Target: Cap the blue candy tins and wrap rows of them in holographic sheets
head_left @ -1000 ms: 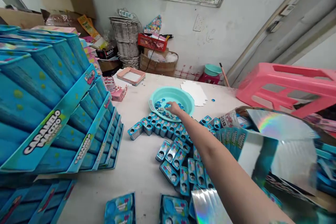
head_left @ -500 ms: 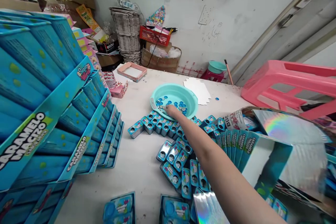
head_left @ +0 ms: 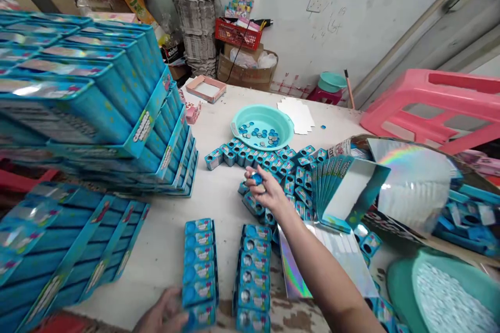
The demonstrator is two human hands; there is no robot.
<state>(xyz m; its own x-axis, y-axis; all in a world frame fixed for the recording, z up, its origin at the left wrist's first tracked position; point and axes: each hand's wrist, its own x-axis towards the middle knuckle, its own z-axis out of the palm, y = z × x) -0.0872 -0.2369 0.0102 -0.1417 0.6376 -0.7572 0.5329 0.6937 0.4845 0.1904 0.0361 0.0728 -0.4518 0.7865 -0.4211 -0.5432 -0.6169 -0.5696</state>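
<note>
My right hand is raised over the table, palm partly up, with its fingers curled around some round blue discs. Beyond it, a turquoise basin has more blue and silvery discs lying on its bottom. My left hand, blurred, is at the bottom edge beside the near end of a row of small blue boxes; whether it grips one is unclear. A second row of boxes stands to the right, with round holes in their faces. More loose small boxes lie between my right hand and the basin.
Tall stacks of blue display boxes stand at the left. On the right are a folded display carton, silvery card, a pink stool and a green tub of small white pieces. White sheets lie behind the basin.
My right hand has drawn back from the basin toward me, bringing blue discs with it. My left hand has come into view at the bottom, and the view has tipped downward.
</note>
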